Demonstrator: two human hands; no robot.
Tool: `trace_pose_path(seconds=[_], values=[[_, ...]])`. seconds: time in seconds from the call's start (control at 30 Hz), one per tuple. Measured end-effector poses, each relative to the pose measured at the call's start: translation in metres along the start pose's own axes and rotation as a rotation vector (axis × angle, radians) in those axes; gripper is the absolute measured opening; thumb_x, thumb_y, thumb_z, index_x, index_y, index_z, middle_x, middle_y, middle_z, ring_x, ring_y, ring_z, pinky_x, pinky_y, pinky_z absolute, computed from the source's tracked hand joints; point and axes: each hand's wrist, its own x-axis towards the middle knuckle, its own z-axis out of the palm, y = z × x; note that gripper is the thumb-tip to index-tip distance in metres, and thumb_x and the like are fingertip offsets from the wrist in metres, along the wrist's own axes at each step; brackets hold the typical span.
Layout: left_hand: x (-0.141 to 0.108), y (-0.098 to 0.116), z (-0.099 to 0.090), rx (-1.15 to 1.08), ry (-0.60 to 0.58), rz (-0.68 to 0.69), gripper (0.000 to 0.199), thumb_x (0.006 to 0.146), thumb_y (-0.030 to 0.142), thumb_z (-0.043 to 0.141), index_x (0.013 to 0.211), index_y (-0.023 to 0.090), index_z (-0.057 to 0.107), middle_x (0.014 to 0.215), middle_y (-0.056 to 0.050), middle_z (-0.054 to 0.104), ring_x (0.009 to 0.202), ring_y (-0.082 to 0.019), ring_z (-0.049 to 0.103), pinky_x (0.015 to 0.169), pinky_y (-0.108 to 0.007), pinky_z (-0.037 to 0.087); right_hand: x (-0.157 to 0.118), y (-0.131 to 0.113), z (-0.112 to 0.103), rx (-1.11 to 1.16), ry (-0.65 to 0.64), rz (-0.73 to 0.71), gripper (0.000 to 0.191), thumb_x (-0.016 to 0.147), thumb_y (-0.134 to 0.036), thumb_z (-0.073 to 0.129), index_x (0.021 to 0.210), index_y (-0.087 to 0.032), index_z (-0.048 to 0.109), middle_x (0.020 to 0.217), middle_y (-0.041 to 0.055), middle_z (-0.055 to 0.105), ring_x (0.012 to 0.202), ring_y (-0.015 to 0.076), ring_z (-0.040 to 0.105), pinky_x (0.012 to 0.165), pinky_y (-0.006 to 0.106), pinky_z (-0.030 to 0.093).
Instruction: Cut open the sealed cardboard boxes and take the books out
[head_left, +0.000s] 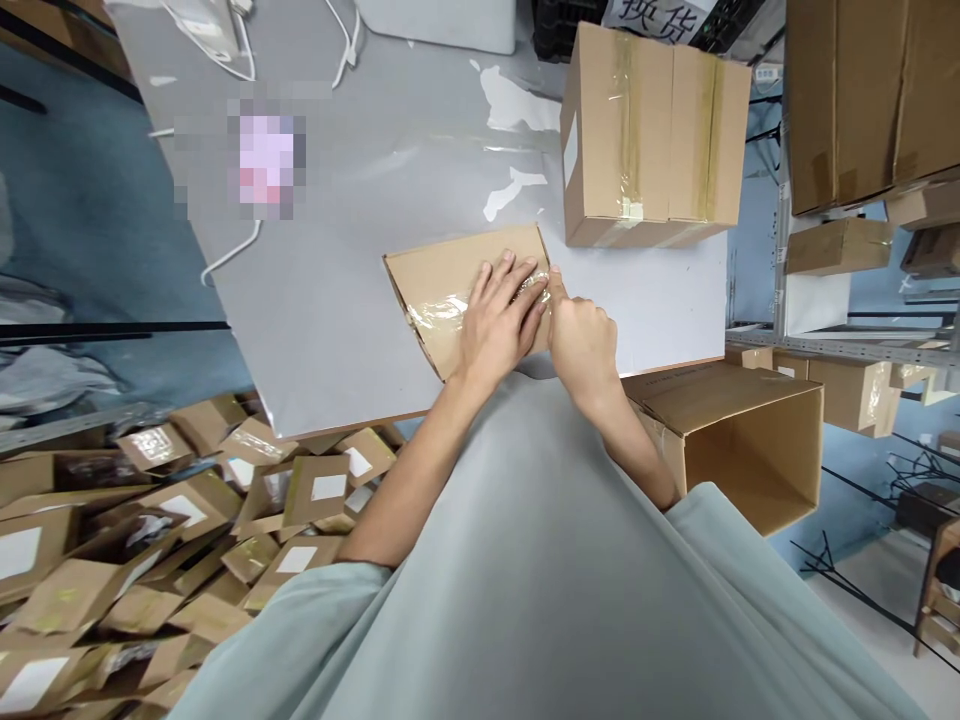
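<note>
A small cardboard box (435, 262) lies on the grey table close to my body, with clear tape across its top. My left hand (499, 315) rests on that top, its fingers spread over the cardboard and tape. At the box's right edge is my right hand (581, 335), curled closed with one finger or the thumb pointing up along the edge. Whatever its fingers grip, if anything, is hidden from view.
A larger taped carton (652, 130) stands on the table (322, 330) at the back right. Beside my right arm is an open, bare-walled carton (750, 440). Many small boxes (315, 490) are heaped below the table on the left. Shelving (862, 338) holds cartons at the right.
</note>
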Motion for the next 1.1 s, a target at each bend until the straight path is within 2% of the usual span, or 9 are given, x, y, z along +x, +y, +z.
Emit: trace_pose_path(seconds=[0.2, 0.33, 0.57, 0.7, 0.8, 0.87, 0.93, 1.0, 1.1], values=[[0.001, 0.0, 0.001, -0.024, 0.004, -0.012, 0.042, 0.118, 0.049, 0.051, 0.152, 0.033, 0.07, 0.17, -0.007, 0.063, 0.172, -0.034, 0.042, 0.145, -0.069, 0.024, -0.01, 0.003, -0.004, -0.045, -0.072, 0.014, 0.061, 0.116, -0.011, 0.039, 0.176, -0.016, 0.046, 0.112, 0.0223, 0.084, 0.105, 0.0319, 0.084, 0.089, 0.04, 0.064], [0.001, -0.001, 0.001, 0.002, 0.002, 0.004, 0.041, 0.119, 0.046, 0.05, 0.15, 0.031, 0.072, 0.17, -0.008, 0.064, 0.172, -0.034, 0.042, 0.145, -0.068, 0.024, -0.015, 0.005, -0.001, -0.063, -0.055, 0.008, 0.065, 0.114, -0.006, 0.04, 0.178, -0.019, 0.044, 0.113, 0.0201, 0.085, 0.106, 0.0301, 0.084, 0.088, 0.037, 0.065], [0.0, -0.006, 0.003, 0.019, 0.016, 0.016, 0.04, 0.118, 0.046, 0.051, 0.149, 0.032, 0.072, 0.17, -0.009, 0.064, 0.172, -0.034, 0.043, 0.144, -0.069, 0.025, -0.039, 0.012, 0.015, -0.087, -0.153, 0.054, 0.071, 0.11, -0.003, 0.047, 0.179, -0.02, 0.042, 0.111, 0.0201, 0.086, 0.102, 0.0277, 0.086, 0.083, 0.032, 0.064], [-0.003, -0.006, -0.002, 0.034, 0.021, 0.016, 0.042, 0.118, 0.05, 0.05, 0.151, 0.033, 0.071, 0.17, -0.009, 0.064, 0.172, -0.034, 0.043, 0.144, -0.069, 0.026, -0.057, 0.026, 0.01, -0.006, -0.107, 0.009, 0.066, 0.114, -0.012, 0.046, 0.179, -0.024, 0.042, 0.106, 0.016, 0.086, 0.095, 0.0292, 0.084, 0.082, 0.035, 0.062], [-0.011, -0.007, -0.01, 0.071, 0.048, 0.009, 0.044, 0.119, 0.051, 0.048, 0.151, 0.033, 0.072, 0.17, -0.01, 0.064, 0.171, -0.033, 0.045, 0.144, -0.067, 0.028, -0.066, 0.045, 0.011, 0.147, 0.043, 0.045, 0.058, 0.12, -0.029, 0.041, 0.178, -0.025, 0.044, 0.103, 0.0121, 0.086, 0.088, 0.0306, 0.083, 0.083, 0.039, 0.06], [-0.018, -0.01, -0.017, 0.093, 0.06, -0.003, 0.046, 0.119, 0.053, 0.047, 0.151, 0.032, 0.072, 0.17, -0.01, 0.064, 0.17, -0.033, 0.046, 0.143, -0.066, 0.03, -0.052, 0.062, 0.026, 0.262, 0.187, 0.106, 0.056, 0.12, -0.042, 0.042, 0.172, -0.022, 0.051, 0.106, 0.0133, 0.086, 0.091, 0.0323, 0.082, 0.085, 0.04, 0.058], [-0.027, -0.016, -0.026, 0.11, 0.068, -0.028, 0.048, 0.118, 0.056, 0.047, 0.15, 0.032, 0.073, 0.169, -0.01, 0.064, 0.17, -0.034, 0.046, 0.143, -0.067, 0.031, -0.018, 0.079, 0.054, 0.398, 0.281, 0.129, 0.051, 0.119, -0.051, 0.045, 0.151, -0.018, 0.068, 0.111, 0.0159, 0.086, 0.096, 0.0324, 0.081, 0.087, 0.039, 0.057], [-0.037, -0.025, -0.037, 0.121, 0.087, -0.059, 0.05, 0.117, 0.058, 0.047, 0.15, 0.032, 0.074, 0.169, -0.01, 0.065, 0.17, -0.034, 0.047, 0.142, -0.068, 0.032, 0.03, 0.089, 0.091, 0.588, 0.221, 0.124, 0.042, 0.118, -0.046, 0.049, 0.126, -0.014, 0.075, 0.109, 0.0157, 0.086, 0.091, 0.0253, 0.08, 0.087, 0.032, 0.056], [-0.056, -0.043, -0.056, 0.128, 0.155, -0.1, 0.052, 0.116, 0.061, 0.046, 0.147, 0.032, 0.076, 0.168, -0.01, 0.066, 0.169, -0.033, 0.048, 0.14, -0.067, 0.037, 0.092, 0.082, 0.137, 0.812, 0.043, 0.164, 0.032, 0.117, -0.031, 0.047, 0.126, -0.009, 0.068, 0.109, 0.0148, 0.085, 0.08, 0.0138, 0.077, 0.075, 0.021, 0.052]])
